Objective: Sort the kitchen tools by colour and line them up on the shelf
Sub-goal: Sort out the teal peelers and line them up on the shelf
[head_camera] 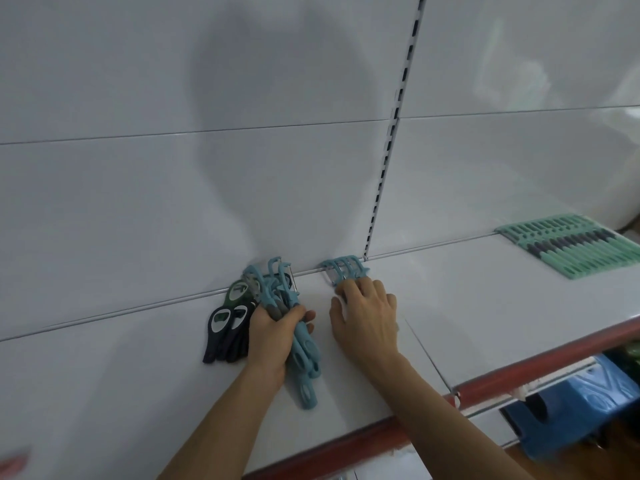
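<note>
mid-sort, lining up blue. centre frame: left hand (273, 332) clamped round a bundle of blue peelers (305, 358); right hand (367, 317) spread flat on the blue row (343, 269). next, likely: passing one peeler across, squared against the row.

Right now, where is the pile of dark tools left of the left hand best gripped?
Probably by the tapered handle ends of the dark tools, from the front edge of the shelf: handles point forward, wider heads toward the back panel.
</note>
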